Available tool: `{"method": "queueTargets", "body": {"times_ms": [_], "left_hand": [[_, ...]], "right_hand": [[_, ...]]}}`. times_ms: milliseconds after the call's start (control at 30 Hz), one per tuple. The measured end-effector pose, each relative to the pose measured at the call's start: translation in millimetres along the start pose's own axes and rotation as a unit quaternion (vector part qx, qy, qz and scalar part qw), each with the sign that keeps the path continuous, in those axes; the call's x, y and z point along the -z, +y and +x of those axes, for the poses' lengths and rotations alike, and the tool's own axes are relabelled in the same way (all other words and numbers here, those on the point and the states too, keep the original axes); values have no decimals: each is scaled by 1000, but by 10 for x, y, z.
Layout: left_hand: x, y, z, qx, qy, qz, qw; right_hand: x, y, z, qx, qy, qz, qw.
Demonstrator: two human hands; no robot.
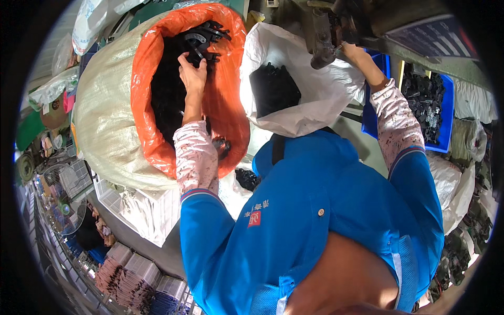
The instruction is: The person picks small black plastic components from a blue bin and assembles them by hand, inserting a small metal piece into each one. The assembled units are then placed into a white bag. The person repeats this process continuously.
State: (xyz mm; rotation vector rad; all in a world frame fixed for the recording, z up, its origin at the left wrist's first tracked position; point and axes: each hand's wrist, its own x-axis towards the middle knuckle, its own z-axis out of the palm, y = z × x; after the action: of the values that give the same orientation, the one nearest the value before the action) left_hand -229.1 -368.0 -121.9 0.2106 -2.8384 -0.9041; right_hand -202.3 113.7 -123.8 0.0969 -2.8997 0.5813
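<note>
Reaching into the orange-lined sack [152, 105]: left hand [192, 73], sleeve [195, 157] extended forward and up from the lower edge. Fingers [185, 59] curled around a black part [202, 42] at the top of the pile; thumb side pressed against it, grip closed on the part rather than spread. Part located at the far rim of the sack opening, just beyond the fingertips, touching other black parts of the same kind beneath. Long axis of the held part: roughly left to right across the view, crosswise to the forearm. Exact shape hard to tell; flat, with curved arms.

Beside, to the right: white bag [310, 79], open, holding more black parts [273, 86].

Farther right and up: right hand [353, 51], arm raised toward a grey machine [325, 31]. Hand touching or gripping the machine's lower part; fingers hidden behind it, so closed or spread cannot be told. Blue bin [446, 121] with black parts just past the right forearm.

Left hand nearer to the sack; right hand well apart from it, across the white bag.
</note>
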Motion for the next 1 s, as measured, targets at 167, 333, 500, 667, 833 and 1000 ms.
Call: {"method": "queueTargets", "body": {"times_ms": [167,333,500,667,833,1000], "left_hand": [[-55,-12,-72,21,12,38,999],[127,-3,-728,84,-20,-19,996],[253,-508,-1214,249,10,-521,817],[487,49,-1618,228,-27,-659,716],[634,662,-2003,195,-64,-633,746],[400,1274,-2191,123,-172,-713,669]], "right_hand": [[65,34,-3,121,173,-23,977],[957,-838,-517,-175,-17,590,788],[1123,-1112,-518,-93,-62,641,759],[973,-913,-426,-119,-112,648,744],[960,-1246,-546,-50,62,441,894],[567,-1131,-846,46,177,323,928]]}}
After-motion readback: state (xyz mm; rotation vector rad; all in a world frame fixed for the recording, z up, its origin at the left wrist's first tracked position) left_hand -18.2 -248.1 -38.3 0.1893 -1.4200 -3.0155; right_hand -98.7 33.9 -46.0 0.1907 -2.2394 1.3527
